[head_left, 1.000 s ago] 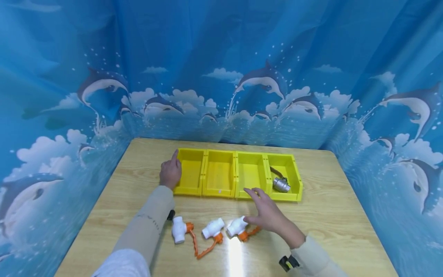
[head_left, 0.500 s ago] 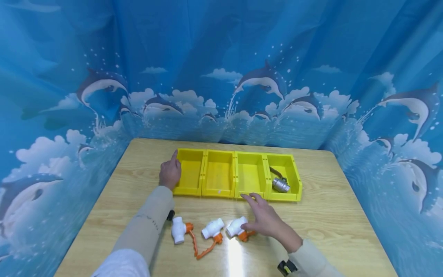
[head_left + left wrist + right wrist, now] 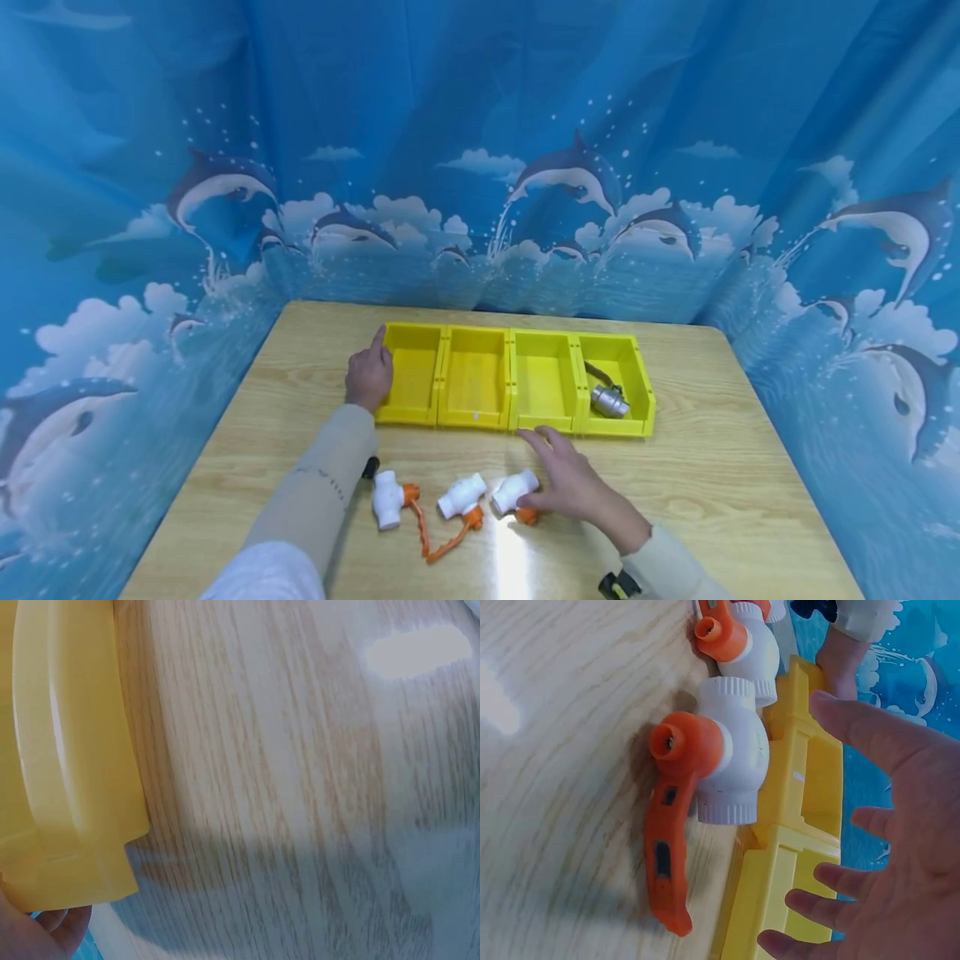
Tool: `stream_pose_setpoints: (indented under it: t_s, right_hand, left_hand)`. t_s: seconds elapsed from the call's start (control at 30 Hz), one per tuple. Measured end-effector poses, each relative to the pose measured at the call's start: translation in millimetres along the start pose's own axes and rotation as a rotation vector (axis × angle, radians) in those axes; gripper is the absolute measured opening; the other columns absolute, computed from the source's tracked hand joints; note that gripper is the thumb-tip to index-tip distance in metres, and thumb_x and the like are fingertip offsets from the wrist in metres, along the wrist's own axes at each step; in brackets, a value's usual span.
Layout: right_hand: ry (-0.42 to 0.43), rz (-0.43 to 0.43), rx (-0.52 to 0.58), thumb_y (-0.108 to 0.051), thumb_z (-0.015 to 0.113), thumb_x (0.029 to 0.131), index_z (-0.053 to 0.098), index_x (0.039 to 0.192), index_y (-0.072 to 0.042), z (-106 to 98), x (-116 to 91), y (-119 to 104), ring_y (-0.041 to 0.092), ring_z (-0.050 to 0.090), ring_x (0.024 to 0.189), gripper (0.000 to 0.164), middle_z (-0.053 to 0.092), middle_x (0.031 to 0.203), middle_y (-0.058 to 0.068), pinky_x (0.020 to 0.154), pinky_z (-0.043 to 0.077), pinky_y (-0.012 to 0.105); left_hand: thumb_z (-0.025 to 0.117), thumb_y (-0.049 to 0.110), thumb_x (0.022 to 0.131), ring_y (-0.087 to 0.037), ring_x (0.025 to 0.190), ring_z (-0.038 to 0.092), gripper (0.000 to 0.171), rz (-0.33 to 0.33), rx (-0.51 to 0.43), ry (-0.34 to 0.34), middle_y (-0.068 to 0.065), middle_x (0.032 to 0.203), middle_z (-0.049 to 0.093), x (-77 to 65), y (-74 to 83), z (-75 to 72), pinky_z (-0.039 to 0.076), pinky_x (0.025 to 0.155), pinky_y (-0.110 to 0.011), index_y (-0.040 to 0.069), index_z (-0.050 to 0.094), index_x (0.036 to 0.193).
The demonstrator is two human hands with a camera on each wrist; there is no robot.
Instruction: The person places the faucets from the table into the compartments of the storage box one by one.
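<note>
Fingers [image 3: 836, 911] of your right hand [image 3: 576, 485] are spread wide and hold nothing; they hang over the table [image 3: 720, 475], before the row of yellow bins [image 3: 512, 375]; your left hand [image 3: 370, 371] rests at the outer side of the leftmost bin, though whether it grips, these views cannot tell; let it steady the row without pushing. Three valves lie on the table in front of the bins; the rightmost valve [image 3: 515, 490] sits just beside your right thumb, which seems poised to take it; bring thumb and fingers down together on opposite sides of its white body; the rounded middle may roll, so close evenly; better not to pinch the orange handle [image 3: 667, 855], which probably swivels.
</note>
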State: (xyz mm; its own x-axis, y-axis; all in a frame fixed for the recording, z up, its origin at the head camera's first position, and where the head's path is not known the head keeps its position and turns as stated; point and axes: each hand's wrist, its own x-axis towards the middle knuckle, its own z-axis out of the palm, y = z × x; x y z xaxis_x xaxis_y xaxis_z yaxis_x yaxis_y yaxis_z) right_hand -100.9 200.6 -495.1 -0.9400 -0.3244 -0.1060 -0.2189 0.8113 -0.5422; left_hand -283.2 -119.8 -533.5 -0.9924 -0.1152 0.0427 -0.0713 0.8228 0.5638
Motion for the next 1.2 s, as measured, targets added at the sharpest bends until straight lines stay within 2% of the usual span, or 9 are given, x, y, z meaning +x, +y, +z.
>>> stream_pose_setpoints:
  t_s: [0.2,0.37,0.6,0.9,1.2]
  right_hand:
    - [-0.001,-0.053,-0.018,-0.038,0.088,0.066,0.039,0.148,-0.016,7.3,-0.1,0.1,0.042,0.044,0.126,0.098,0.039,0.145,0.021,0.095,0.041,0.063]
    - [0.005,-0.073,-0.034,-0.039,0.087,0.066,0.042,0.146,-0.015,12.4,-1.0,-1.2,0.044,0.044,0.125,0.095,0.040,0.144,0.023,0.092,0.040,0.066]
    - [-0.011,-0.088,-0.033,-0.038,0.087,0.065,0.043,0.145,-0.015,21.5,-4.2,-3.4,0.046,0.042,0.126,0.094,0.038,0.145,0.025,0.092,0.038,0.070]
    - [-0.028,-0.075,-0.037,-0.039,0.086,0.063,0.044,0.144,-0.016,29.6,-5.5,-4.6,0.043,0.043,0.127,0.095,0.039,0.145,0.024,0.093,0.037,0.067]
    - [-0.047,-0.074,-0.056,-0.039,0.087,0.064,0.046,0.143,-0.018,37.3,-7.8,-5.4,0.043,0.044,0.126,0.091,0.040,0.144,0.024,0.092,0.038,0.067]
  left_hand:
    - [0.032,0.022,0.106,-0.044,0.111,0.052,0.049,0.010,0.002,0.008,-0.020,0.091,0.061,-1.1,1.8,-1.3,0.038,0.099,-0.056,0.016,0.028,0.154]
    - [0.032,0.022,0.106,-0.044,0.111,0.052,0.049,0.014,0.004,0.004,-0.022,0.097,0.062,0.4,-0.6,0.5,0.039,0.097,-0.057,0.016,0.028,0.154]
    - [0.032,0.023,0.106,-0.043,0.109,0.053,0.049,0.009,0.003,0.005,-0.021,0.096,0.062,0.7,-0.9,1.5,0.041,0.096,-0.057,0.017,0.027,0.154]
    - [0.034,0.022,0.105,-0.040,0.096,0.056,0.049,0.011,0.013,0.029,-0.019,0.089,0.060,2.4,-2.9,4.6,0.045,0.085,-0.055,0.017,0.029,0.154]
    - [0.034,0.023,0.106,-0.041,0.100,0.055,0.049,0.000,0.012,0.028,-0.019,0.091,0.060,0.2,-0.5,2.2,0.044,0.088,-0.055,0.018,0.029,0.154]
